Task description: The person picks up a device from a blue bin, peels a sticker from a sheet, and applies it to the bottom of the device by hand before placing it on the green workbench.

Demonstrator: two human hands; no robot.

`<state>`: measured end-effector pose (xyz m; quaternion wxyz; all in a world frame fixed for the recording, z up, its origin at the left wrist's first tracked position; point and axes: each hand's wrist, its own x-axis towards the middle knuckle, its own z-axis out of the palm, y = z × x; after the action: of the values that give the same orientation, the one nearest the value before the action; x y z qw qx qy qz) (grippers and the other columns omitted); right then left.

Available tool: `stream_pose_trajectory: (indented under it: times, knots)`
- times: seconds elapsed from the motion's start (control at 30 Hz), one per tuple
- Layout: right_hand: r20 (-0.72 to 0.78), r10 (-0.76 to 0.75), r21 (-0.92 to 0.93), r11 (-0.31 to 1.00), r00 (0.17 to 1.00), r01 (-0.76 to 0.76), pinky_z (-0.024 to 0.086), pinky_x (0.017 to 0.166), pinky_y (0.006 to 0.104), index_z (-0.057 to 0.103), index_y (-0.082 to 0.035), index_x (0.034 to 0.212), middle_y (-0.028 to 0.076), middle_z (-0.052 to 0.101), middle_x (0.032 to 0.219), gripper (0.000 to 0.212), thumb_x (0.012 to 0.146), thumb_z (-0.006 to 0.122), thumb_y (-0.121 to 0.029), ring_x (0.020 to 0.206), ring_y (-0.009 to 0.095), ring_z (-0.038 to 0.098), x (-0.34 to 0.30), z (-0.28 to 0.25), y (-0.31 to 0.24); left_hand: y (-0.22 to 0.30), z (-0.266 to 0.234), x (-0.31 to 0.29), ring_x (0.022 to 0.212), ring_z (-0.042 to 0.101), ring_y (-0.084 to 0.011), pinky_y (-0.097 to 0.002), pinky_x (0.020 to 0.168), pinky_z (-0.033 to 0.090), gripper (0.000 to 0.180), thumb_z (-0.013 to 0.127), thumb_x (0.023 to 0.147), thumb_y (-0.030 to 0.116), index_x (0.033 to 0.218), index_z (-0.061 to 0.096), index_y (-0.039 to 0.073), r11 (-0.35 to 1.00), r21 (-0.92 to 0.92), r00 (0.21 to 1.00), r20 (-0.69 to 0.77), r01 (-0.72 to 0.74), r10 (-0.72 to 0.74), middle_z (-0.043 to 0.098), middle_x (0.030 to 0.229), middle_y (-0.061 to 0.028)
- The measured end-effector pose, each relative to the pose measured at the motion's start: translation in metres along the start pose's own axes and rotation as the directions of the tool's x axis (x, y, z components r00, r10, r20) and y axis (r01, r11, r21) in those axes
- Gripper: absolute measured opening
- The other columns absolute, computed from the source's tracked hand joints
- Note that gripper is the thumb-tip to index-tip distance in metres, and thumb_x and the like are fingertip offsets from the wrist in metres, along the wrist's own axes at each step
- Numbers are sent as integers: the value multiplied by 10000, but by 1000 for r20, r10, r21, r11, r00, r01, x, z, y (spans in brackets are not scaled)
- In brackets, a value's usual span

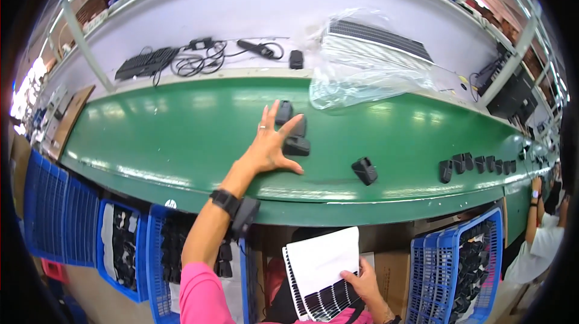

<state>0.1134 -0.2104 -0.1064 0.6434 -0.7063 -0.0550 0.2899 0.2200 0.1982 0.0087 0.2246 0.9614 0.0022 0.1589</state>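
Observation:
My left hand point(265, 146) is stretched over the green work surface point(199, 125), its fingers spread wide and gripping nothing. Right beside its thumb and fingers lie several small black plastic casings, among them one at the back point(283, 111) and one at the front point(297, 146); whether the fingers touch them I cannot tell. Low in front of me, my right hand point(362, 282) pinches a stack of white sheets point(325, 254) with rows of black rectangular stickers along the lower part. Another black casing point(364, 171) lies apart, to the right of my left hand.
A row of black casings point(467, 162) runs along the right. Blue crates point(422, 282) of black parts stand below the edge on both sides. On the back ledge are a keyboard point(148, 63), coiled cables point(202, 61) and a plastic-wrapped panel point(377, 43). Another person's arm point(532, 209) reaches in at far right.

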Motion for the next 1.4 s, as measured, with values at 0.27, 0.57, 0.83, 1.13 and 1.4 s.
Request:
stream_pose_trajectory:
  times: [0.27, 0.57, 0.83, 1.13, 1.4]
  knots:
    - [-39, 46, -43, 998, 998, -48, 495, 811, 303, 606, 32, 1110, 108, 669, 979, 466, 773, 763, -248, 891, 161, 627, -9, 2, -5, 15, 22, 56, 1388, 148, -456, -528, 1107, 256, 1090, 881, 501, 483, 1429, 358, 248, 996, -93, 966, 256, 2, 22, 68, 1516, -252]
    - [147, 1, -173, 985, 989, 25, 486, 745, 296, 636, 32, 954, 107, 669, 866, 379, 804, 740, -300, 815, 131, 609, -14, 4, 6, 102, 68, 44, 1390, 155, -445, -496, 1115, 249, 1049, 905, 466, 434, 1378, 455, 178, 992, -99, 964, 244, -83, 105, 49, 1525, -238]
    - [140, -119, -152, 978, 983, 140, 455, 651, 370, 582, 24, 836, 181, 615, 787, 443, 814, 702, -402, 697, 242, 579, -10, 10, 10, 177, 135, 91, 1368, 181, -469, -501, 1099, 272, 1007, 901, 501, 392, 1375, 450, 177, 991, -92, 976, 183, -100, 115, 94, 1501, -280]
    - [166, -155, -140, 974, 974, 179, 488, 782, 379, 605, 13, 1026, 206, 653, 933, 476, 815, 682, -407, 894, 330, 638, -8, -2, 20, 249, 172, 136, 1302, 258, -439, -572, 1028, 247, 834, 808, 572, 523, 1258, 522, 146, 924, 280, 959, -40, -259, 281, 309, 1375, -209]
    - [93, -318, -2, 947, 943, 320, 476, 699, 373, 612, 10, 914, 192, 617, 819, 283, 812, 690, -243, 744, 281, 607, -4, 5, 38, 210, 139, 99, 850, 564, -338, -448, 700, 422, 364, 677, 815, 366, 942, 545, 51, 958, 188, 976, 75, -216, 205, 593, 925, -139]
